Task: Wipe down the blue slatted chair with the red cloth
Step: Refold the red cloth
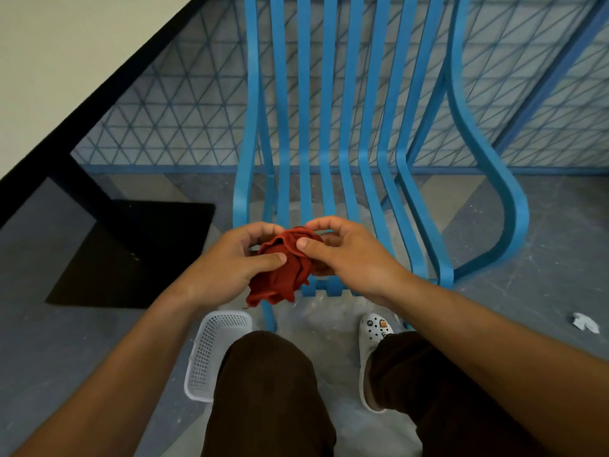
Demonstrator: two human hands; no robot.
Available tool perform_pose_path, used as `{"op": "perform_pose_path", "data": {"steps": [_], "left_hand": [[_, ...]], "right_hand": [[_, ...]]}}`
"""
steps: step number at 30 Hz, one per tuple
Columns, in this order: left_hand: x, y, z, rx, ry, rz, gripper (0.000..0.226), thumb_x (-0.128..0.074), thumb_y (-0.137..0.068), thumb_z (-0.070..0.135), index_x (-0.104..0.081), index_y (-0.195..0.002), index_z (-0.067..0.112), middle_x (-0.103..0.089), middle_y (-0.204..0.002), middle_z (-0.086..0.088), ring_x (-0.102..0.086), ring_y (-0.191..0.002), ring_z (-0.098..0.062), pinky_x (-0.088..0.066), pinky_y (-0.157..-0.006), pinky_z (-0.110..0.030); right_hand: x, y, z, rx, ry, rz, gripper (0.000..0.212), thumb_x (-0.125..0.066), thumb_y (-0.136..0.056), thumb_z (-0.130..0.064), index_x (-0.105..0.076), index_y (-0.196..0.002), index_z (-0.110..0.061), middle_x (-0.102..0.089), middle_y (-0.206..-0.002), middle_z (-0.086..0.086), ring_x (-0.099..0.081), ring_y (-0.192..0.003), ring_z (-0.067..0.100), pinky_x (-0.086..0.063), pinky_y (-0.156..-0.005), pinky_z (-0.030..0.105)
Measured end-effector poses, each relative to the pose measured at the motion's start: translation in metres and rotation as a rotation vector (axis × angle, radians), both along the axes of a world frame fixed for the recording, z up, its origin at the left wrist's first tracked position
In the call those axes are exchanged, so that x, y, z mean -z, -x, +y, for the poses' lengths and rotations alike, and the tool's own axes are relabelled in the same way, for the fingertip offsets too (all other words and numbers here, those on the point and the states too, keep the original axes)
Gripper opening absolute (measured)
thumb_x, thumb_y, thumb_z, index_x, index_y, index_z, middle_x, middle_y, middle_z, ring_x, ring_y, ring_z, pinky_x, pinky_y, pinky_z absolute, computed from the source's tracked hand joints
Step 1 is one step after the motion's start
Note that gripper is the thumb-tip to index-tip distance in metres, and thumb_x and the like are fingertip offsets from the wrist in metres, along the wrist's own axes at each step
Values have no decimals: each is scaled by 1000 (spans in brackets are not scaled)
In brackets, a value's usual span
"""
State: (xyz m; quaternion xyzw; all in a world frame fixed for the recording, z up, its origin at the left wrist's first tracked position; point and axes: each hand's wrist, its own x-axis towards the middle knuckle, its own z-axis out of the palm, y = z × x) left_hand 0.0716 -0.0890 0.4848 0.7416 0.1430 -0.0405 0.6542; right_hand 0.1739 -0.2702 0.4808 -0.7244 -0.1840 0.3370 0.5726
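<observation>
above the chair (333,127) seat, both hands' fingers (263,258) bunch the red cloth (283,268).

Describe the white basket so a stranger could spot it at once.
Start at the blue slatted chair and drop to the floor by its front left leg. The white basket lies there beside the person's knee, the only mesh-walled plastic container.
</observation>
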Motion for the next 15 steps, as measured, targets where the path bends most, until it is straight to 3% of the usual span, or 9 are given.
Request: {"op": "perform_pose_path", "data": {"steps": [3,6,10,12,15], "left_hand": [[29,13,21,-8,34,47,39,-67,-91,2,-65,-127,20,-70,-122,-2,-71,-109,-20,-61,-85,-41],[66,33,44,-59,-47,81,39,-70,-90,4,-65,-124,21,-69,-121,-1,-70,-109,-19,-61,-87,-42],[119,57,69,-191,-112,165,24,-72,-87,-1,-64,-101,16,-68,-108,-9,-73,-94,-27,-64,-74,-43],[147,66,77,-248,-140,209,15,-73,-86,0,-62,-92,8,-68,-102,-8,-72,-89,-25,-62,-64,-32],[188,75,85,-300,-172,301,10,-72,-88,2,-66,-96,0,-69,-105,-5,-66,-94,-12,-56,-59,-16]], "right_hand": [[31,7,16,47,-7,164,25,-75,-91,-19,-53,-103,-15,-74,-89,11,-74,-76,20,-61,-77,37],[70,18,39,-6,30,232,19,-75,-91,-20,-57,-90,-16,-75,-82,4,-75,-75,16,-62,-74,31],[126,39,67,-19,72,298,15,-75,-92,-19,-63,-97,-12,-76,-91,9,-76,-82,17,-61,-76,31],[155,51,79,-18,106,344,15,-73,-94,-19,-65,-102,-9,-75,-97,11,-76,-84,18,-62,-75,28],[198,63,97,-34,178,362,17,-70,-96,-20,-69,-108,-8,-76,-103,10,-77,-88,15,-60,-75,26]]}}
